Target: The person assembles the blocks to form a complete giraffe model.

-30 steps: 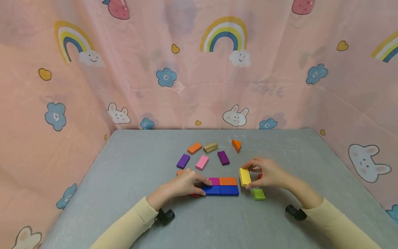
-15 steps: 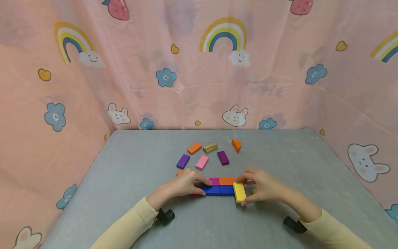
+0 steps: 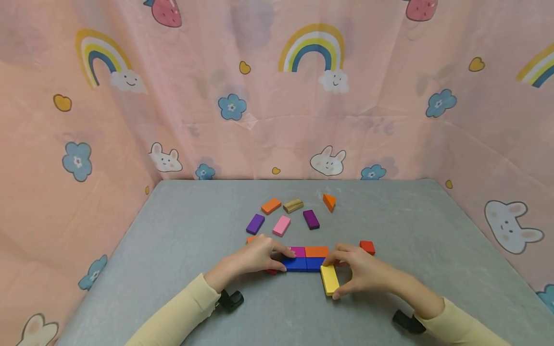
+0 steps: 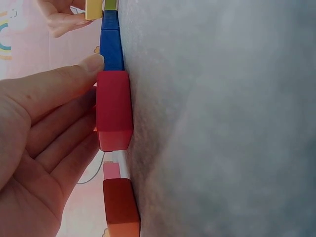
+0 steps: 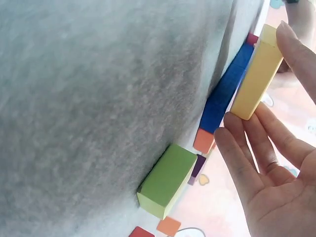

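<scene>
My right hand (image 3: 363, 269) pinches a yellow rectangular block (image 3: 330, 280) between thumb and fingers, tilted and raised, near the front right corner of a flat joined group. In that group, a magenta block (image 3: 297, 251) and an orange block (image 3: 317, 252) lie behind two blue blocks (image 3: 295, 264). My left hand (image 3: 255, 254) rests on the group's left end with relaxed fingers. Its thumb touches a blue block (image 4: 112, 49) in the left wrist view, beside a red block (image 4: 114, 106). A green block (image 5: 168, 175) shows in the right wrist view; the right hand hides it from the head camera.
Behind the group lie loose blocks: purple (image 3: 255, 224), pink (image 3: 282, 226), dark purple (image 3: 311, 219), orange (image 3: 271, 206), a wood-coloured piece (image 3: 293, 205) and an orange triangle (image 3: 329, 202). A red block (image 3: 367, 247) sits at right. A patterned pink curtain (image 3: 277, 96) surrounds the grey table (image 3: 195, 206).
My right hand has carried the yellow block left and toward the front, from beside the group to its front right corner. The red block at right is uncovered. The left hand stays put.
</scene>
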{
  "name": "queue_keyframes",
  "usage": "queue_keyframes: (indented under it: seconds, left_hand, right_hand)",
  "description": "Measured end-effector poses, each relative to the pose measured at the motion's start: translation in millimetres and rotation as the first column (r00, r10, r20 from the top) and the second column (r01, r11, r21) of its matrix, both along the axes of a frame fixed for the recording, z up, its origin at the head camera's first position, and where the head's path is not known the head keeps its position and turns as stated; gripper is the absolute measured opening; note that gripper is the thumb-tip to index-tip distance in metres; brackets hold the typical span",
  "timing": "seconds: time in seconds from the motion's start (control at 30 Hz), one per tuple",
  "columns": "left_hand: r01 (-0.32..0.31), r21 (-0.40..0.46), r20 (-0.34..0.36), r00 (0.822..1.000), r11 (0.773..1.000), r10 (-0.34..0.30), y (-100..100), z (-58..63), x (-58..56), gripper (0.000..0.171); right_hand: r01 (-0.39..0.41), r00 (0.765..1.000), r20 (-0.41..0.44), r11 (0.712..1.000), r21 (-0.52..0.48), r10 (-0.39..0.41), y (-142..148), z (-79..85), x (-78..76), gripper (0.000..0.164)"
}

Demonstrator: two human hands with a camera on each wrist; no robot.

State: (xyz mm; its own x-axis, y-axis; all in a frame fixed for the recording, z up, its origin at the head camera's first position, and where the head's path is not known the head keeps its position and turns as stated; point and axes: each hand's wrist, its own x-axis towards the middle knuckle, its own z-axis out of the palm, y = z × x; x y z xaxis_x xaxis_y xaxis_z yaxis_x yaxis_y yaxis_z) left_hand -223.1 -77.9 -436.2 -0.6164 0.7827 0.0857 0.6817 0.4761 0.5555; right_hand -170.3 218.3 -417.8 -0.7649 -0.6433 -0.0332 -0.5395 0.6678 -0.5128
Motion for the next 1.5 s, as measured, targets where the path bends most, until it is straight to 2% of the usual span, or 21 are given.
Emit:
queue_keyframes:
  seconds: [0.5,0.7,0.93,1.17,1.5]
  left_hand:
    - [0.002,0.006,0.004,1.000,1.000,-0.002,0,0.6,1.1,0.034]
    - [0.006,0.006,0.002,1.000,1.000,-0.006,1,1.1,0.1,0.034]
    - [0.001,-0.006,0.000,1.000,1.000,-0.001,1,0.7,0.6,0.034]
    - [0.000,-0.005,-0.007,1.000,1.000,0.000,1,-0.6,0.8,0.034]
    - [0.008,0.010,-0.009,1.000,1.000,-0.008,0,-0.5,0.9,0.034]
  right_hand:
    - [0.030,0.999,0.022,0.998,0.054,-0.032,-7,1.5,6.5,0.053]
    - [0.036,0.999,0.030,0.999,0.033,-0.037,-4,0.3,9.9,0.053]
    - [0.057,0.997,0.055,0.997,-0.048,-0.055,6,-0.2,11.1,0.055]
    - [0.106,0.992,0.075,0.994,0.008,-0.106,9,-0.6,13.8,0.057]
    - [0.113,0.985,0.132,0.993,-0.017,-0.109,10,-3.1,11.6,0.055]
